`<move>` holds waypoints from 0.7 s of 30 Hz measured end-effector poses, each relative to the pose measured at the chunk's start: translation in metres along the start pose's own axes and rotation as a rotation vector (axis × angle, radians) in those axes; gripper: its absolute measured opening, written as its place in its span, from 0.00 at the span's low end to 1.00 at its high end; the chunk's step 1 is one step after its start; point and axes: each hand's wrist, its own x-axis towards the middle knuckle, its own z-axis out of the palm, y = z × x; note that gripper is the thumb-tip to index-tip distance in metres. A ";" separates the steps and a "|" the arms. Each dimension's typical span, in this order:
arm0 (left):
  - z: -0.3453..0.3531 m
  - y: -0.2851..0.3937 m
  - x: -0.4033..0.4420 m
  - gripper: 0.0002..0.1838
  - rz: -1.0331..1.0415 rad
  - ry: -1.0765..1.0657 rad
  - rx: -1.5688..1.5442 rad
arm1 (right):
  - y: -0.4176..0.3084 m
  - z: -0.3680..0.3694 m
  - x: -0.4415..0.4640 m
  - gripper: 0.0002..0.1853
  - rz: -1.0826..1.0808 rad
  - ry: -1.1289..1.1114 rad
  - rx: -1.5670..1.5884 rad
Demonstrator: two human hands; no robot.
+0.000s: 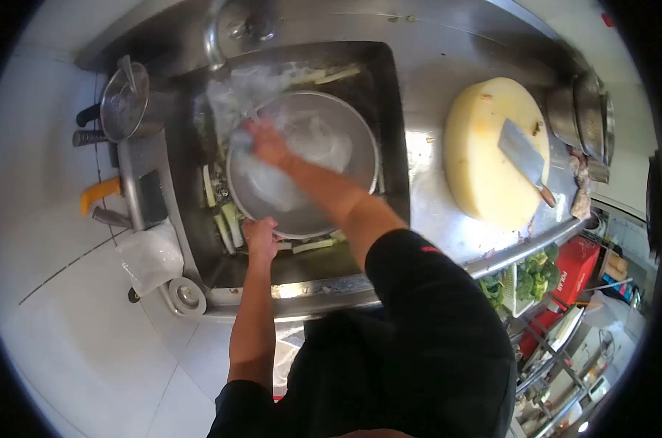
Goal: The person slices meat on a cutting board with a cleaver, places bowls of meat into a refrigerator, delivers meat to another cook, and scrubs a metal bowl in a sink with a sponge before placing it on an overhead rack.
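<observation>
A large round metal bowl (356,139) sits in the dark sink (287,271), with whitish, cloudy water inside it. At the bowl's near rim, my left hand (260,237) is closed around the edge. My right arm crosses over the bowl, and my right hand (270,144) is at its far left inner side, smeared by motion. Its fingers appear closed on a blurred grey-blue thing (242,139) whose kind I cannot make out. Water splashes beneath the faucet (213,44) behind the bowl. Pale green vegetable stalks (232,223) lie in the sink around it.
Right of the sink, a cleaver (522,151) lies on a thick round cutting board (470,157). Stacked metal pots (579,117) stand beyond it. At left are a strainer (124,102), several tool handles and a plastic bag (152,255). Broccoli (535,276) fills a basket at lower right.
</observation>
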 end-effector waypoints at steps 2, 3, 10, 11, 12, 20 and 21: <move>-0.007 -0.005 0.008 0.23 0.011 0.023 -0.019 | -0.055 -0.023 -0.046 0.36 0.159 -0.255 0.464; -0.010 -0.002 0.010 0.23 0.025 0.021 -0.060 | -0.068 -0.025 -0.071 0.36 0.185 -0.311 0.626; -0.029 0.023 -0.010 0.23 0.021 0.008 -0.029 | 0.073 -0.171 -0.062 0.28 -0.305 -0.759 -0.442; -0.020 0.018 -0.013 0.23 0.038 -0.035 -0.034 | 0.091 -0.164 -0.035 0.24 -0.338 -0.681 -0.438; -0.011 0.011 -0.012 0.23 0.033 -0.041 -0.034 | 0.095 -0.147 -0.021 0.21 -0.354 -0.490 -0.540; -0.006 0.022 0.002 0.27 0.053 -0.023 -0.133 | -0.017 -0.050 -0.090 0.29 0.006 -0.575 0.201; -0.018 0.017 0.007 0.26 0.076 -0.003 -0.154 | -0.002 -0.066 -0.096 0.27 -0.086 -0.614 0.090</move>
